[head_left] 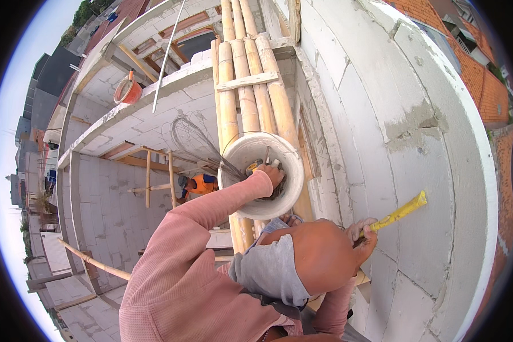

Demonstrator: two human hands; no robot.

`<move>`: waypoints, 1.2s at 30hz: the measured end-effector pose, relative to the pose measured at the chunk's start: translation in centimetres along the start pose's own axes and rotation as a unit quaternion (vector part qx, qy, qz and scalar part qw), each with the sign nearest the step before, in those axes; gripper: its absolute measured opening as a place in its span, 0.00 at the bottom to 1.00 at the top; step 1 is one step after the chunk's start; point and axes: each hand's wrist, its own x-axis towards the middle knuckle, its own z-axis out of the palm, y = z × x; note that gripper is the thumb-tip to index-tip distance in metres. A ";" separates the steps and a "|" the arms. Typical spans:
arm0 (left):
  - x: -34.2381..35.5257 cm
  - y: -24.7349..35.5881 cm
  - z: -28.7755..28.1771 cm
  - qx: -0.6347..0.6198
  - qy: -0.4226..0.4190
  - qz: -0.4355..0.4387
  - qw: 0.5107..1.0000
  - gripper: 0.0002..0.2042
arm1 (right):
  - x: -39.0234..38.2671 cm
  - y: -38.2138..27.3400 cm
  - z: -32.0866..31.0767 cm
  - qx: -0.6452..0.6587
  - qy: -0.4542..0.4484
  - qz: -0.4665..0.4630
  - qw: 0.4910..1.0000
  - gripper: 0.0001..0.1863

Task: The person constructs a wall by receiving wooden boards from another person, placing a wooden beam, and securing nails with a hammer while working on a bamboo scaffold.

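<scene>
My left hand reaches down into a pale grey bucket, its fingers curled among the things inside. What those fingers hold is hidden. Next to them lies a yellow and dark tool, perhaps a tape measure. A loose bundle of thin wire sticks out over the bucket's left rim. My right hand is closed around one end of a yellow tube-like piece, whose wider far end points up and right across the block wall. Both my arms wear pink sleeves.
The bucket stands on bamboo poles tied by a wooden crosspiece. Left of them is a deep drop. Far below, a person in an orange vest works beside wooden props. An orange bucket sits on a wall ledge.
</scene>
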 end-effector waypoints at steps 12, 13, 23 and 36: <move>0.6 -1.5 0.9 0.060 -0.042 0.092 0.993 0.27 | -0.3 -0.5 1.3 0.006 0.002 0.015 1.000 0.08; 0.6 -1.6 0.9 0.060 -0.042 0.092 0.993 0.27 | -0.3 -0.4 1.4 0.006 0.000 0.015 1.000 0.07; 2.2 -4.7 2.8 0.014 -0.049 0.146 0.988 0.18 | -0.8 0.2 1.7 -0.015 -0.017 0.013 1.000 0.06; -2.7 -7.4 -2.6 -0.425 0.032 -0.010 0.905 0.11 | -0.3 -0.6 1.6 -0.001 0.004 0.003 1.000 0.08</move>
